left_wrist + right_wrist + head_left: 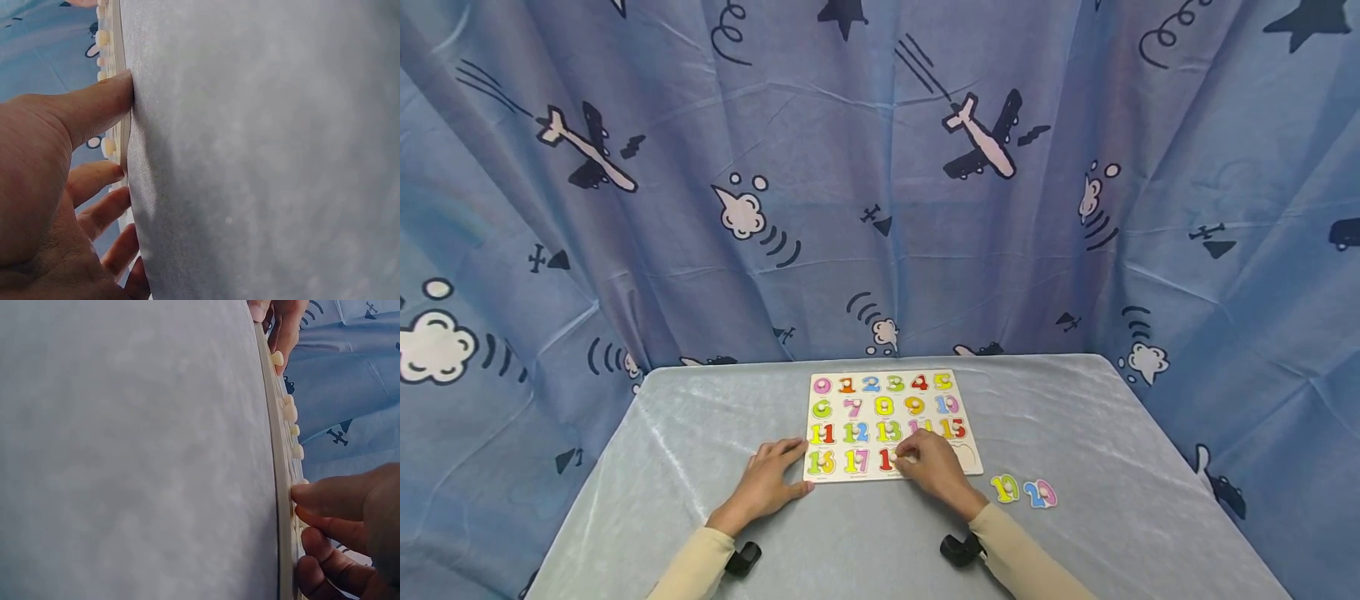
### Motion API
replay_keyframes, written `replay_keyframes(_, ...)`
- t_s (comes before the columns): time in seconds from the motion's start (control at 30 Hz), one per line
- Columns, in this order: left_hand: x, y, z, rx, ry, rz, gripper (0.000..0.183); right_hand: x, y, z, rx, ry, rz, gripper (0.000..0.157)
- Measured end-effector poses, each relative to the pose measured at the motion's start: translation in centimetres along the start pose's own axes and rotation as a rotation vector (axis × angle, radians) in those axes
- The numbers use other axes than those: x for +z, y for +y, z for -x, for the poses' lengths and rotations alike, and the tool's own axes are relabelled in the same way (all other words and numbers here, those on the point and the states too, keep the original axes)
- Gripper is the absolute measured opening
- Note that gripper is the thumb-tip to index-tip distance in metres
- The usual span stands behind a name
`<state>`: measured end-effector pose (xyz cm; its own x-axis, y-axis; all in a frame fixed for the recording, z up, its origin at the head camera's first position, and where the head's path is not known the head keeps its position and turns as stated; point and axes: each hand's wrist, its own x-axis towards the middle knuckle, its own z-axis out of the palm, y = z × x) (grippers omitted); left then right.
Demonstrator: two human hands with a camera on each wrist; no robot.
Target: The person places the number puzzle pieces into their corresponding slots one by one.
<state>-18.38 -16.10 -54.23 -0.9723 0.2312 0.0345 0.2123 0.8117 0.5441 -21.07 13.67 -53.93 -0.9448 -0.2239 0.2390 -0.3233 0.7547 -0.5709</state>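
A wooden number puzzle board lies on the table, with rows of coloured number pieces that have small knobs. My left hand rests at its left side, fingers spread and touching the edge; the left wrist view has the thumb against that edge. Over the bottom row, my right hand pinches a number piece with thumb and forefinger. A red 1 shows on this piece; its other digit is hidden by the fingers. The right wrist view has these fingertips close over the board.
Two loose pieces, a yellow-green 19 and a blue-pink 20, lie to the right of the board's near corner. A grey cloth covers the table. Behind it hangs a blue patterned curtain.
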Motion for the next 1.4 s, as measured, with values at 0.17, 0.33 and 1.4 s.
replay_keyframes(0.17,0.0,0.0,0.0,0.003,-0.003,0.000,0.068,-0.8,0.1,0.0,0.043,-0.020,-0.035,0.007)
replay_keyframes(0.33,-0.2,0.2,0.1,0.013,0.000,0.004,0.068,-2.9,0.5,0.0,0.120,-0.006,-0.125,0.009)
replay_keyframes(1.4,0.0,0.1,0.3,0.029,0.017,-0.013,0.067,-11.7,9.5,6.7,0.109,0.091,0.072,0.016)
